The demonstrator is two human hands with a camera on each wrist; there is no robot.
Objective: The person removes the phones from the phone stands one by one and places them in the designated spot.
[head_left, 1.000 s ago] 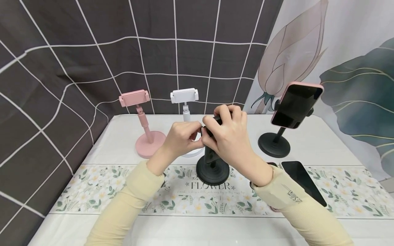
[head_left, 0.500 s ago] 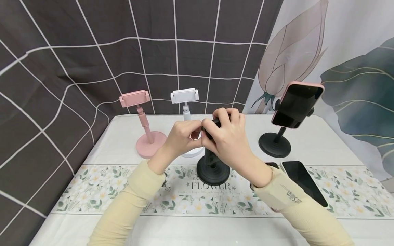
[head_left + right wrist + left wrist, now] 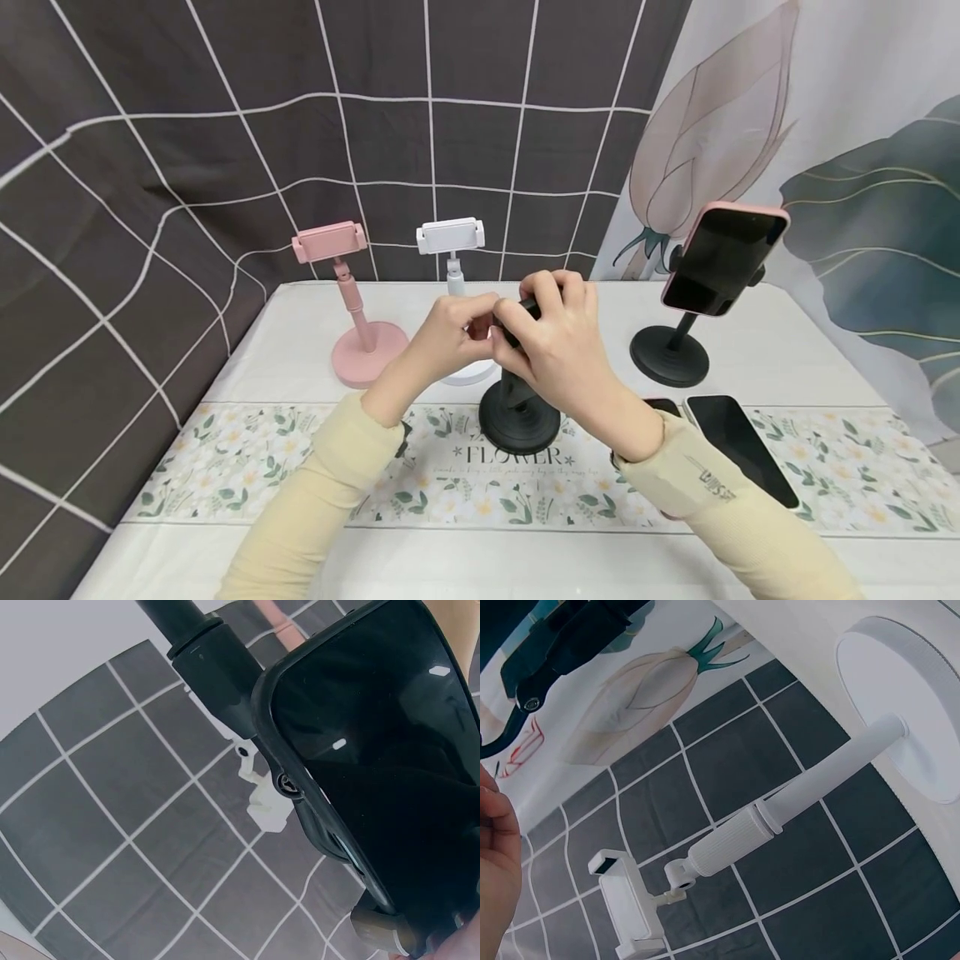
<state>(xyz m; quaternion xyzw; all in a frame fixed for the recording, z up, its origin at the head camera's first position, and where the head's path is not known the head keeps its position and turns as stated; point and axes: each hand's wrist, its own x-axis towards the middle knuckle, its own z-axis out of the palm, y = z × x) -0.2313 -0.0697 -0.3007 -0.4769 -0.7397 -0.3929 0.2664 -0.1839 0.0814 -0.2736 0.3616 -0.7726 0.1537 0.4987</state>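
A black phone stand (image 3: 519, 427) stands in front of me, its round base on the table. In the right wrist view, a black-cased phone (image 3: 375, 742) lies against its holder, with a clamp arm (image 3: 382, 930) at one edge. My right hand (image 3: 564, 346) grips the stand's head from above, thumb and fingers curled over it. My left hand (image 3: 448, 333) holds the near left side of that head with bent fingers. The hands meet at the head and hide most of it. The stand's hinge (image 3: 531, 703) shows near my left hand's fingers in the left wrist view.
A pink phone stand (image 3: 367, 350) and a white one (image 3: 452, 237) rise behind at left. At right, another black stand (image 3: 669, 357) carries a pink-cased phone (image 3: 724, 260). A dark phone (image 3: 742, 450) lies flat beside my right sleeve; another is partly covered by it.
Both hands have sunk slightly with the black stand's head, and less of the dark panel under my right hand shows. The base and the other stands have stayed put.
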